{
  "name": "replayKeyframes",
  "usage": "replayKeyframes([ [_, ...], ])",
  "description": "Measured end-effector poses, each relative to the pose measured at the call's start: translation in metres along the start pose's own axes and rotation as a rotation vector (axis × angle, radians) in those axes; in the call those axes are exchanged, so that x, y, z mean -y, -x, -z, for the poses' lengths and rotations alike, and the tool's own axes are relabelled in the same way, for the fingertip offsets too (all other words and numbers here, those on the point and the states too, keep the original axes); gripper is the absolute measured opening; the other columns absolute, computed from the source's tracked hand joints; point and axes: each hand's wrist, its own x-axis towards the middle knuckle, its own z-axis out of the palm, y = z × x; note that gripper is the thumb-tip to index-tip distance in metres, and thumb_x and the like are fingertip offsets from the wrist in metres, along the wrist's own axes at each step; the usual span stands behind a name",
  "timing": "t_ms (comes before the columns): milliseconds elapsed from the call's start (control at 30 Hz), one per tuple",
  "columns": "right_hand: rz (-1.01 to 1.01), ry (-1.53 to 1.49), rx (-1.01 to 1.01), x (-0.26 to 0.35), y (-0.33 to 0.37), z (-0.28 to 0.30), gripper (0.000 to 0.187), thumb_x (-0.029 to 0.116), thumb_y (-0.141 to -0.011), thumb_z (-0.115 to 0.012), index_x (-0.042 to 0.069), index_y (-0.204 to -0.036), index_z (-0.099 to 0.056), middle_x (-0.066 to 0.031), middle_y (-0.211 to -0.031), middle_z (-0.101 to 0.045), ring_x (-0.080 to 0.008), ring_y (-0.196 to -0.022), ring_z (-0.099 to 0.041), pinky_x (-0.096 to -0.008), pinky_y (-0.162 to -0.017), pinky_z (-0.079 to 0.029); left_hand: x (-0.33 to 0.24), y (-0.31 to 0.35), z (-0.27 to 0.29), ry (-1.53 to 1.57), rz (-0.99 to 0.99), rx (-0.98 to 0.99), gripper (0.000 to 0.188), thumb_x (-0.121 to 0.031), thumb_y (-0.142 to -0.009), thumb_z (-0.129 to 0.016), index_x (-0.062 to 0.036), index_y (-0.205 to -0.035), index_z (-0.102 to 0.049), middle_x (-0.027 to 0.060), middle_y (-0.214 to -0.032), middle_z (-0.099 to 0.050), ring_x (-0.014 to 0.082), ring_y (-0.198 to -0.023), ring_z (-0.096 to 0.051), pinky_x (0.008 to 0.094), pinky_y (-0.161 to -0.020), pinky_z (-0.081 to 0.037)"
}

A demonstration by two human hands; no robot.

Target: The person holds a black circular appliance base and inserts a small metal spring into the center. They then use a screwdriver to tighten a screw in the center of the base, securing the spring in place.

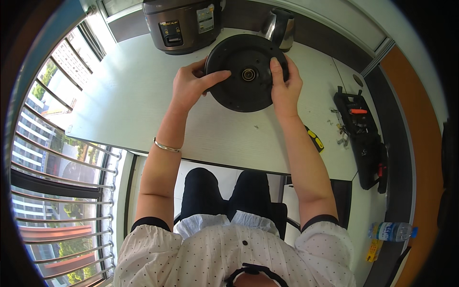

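Observation:
Between my two hands I hold a round black electric kettle base above the table, its face with the ringed metal connector turned towards me. My left hand grips its left rim, thumb lying across the face and fingers behind. On the right rim my right hand does the same, its thumb pressed on the face near the edge. The fingers behind the base are mostly hidden. Just beyond it stands a metal kettle with a dark handle, partly covered by the base.
A brown rice cooker stands at the back left. On the right lies an open black tool case, small metal pieces beside it. A yellow-and-black tool handle shows beside my right forearm. A water bottle lies lower right.

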Motion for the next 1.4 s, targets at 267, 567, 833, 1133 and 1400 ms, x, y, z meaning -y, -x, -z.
replayKeyframes([
  [267,-0.032,0.003,0.003,0.004,0.002,0.001,0.042,0.027,-0.09,-0.065,-0.004,-0.117,-0.059,-0.0135,-0.101,-0.066,-0.0163,-0.091,-0.061,-0.0269,-0.082,-0.048,0.003,0.002,0.013,0.164,-0.06,0.19,0.069,-0.022,-0.069,-0.081,0.0106,-0.125,-0.055,0.0027,-0.072,-0.062,0.0076,-0.06,-0.051,0.0219,-0.052,-0.038],
  [567,-0.056,0.014,-0.031,-0.002,-0.001,0.004,0.046,0.031,-0.09,-0.066,-0.004,-0.119,-0.059,-0.0123,-0.102,-0.066,-0.0152,-0.092,-0.06,-0.0263,-0.083,-0.047,0.011,0.001,0.007,0.163,-0.066,0.116,0.073,-0.028,-0.073,-0.081,0.0139,-0.126,-0.051,0.0037,-0.074,-0.06,0.0084,-0.06,-0.05,0.0221,-0.052,-0.039],
  [833,-0.084,-0.048,-0.057,-0.004,0.0,0.004,0.044,0.029,-0.09,-0.067,-0.004,-0.117,-0.059,-0.0103,-0.1,-0.066,-0.0137,-0.092,-0.059,-0.0255,-0.083,-0.047,0.007,0.002,0.004,0.106,-0.072,0.103,0.056,-0.026,-0.078,-0.076,0.0094,-0.118,-0.059,0.0022,-0.076,-0.061,0.0078,-0.063,-0.05,0.0216,-0.054,-0.039],
  [1133,-0.085,-0.049,-0.088,-0.001,0.002,-0.001,0.042,0.027,-0.09,-0.067,-0.005,-0.116,-0.06,-0.0117,-0.102,-0.066,-0.0159,-0.093,-0.059,-0.0274,-0.086,-0.047,0.009,0.001,0.002,0.122,-0.061,0.069,0.052,-0.031,-0.077,-0.076,0.0018,-0.117,-0.065,-0.0015,-0.067,-0.057,0.0061,-0.059,-0.048,0.0215,-0.052,-0.038],
  [1400,-0.045,-0.019,-0.121,-0.001,0.006,-0.006,0.041,0.029,-0.091,-0.065,-0.003,-0.116,-0.06,-0.0134,-0.101,-0.066,-0.0189,-0.094,-0.06,-0.0296,-0.088,-0.046,0.011,0.001,0.003,0.089,-0.05,0.051,0.052,-0.038,-0.079,-0.073,0.0001,-0.115,-0.067,-0.0015,-0.066,-0.057,0.0061,-0.058,-0.047,0.0212,-0.052,-0.039],
])
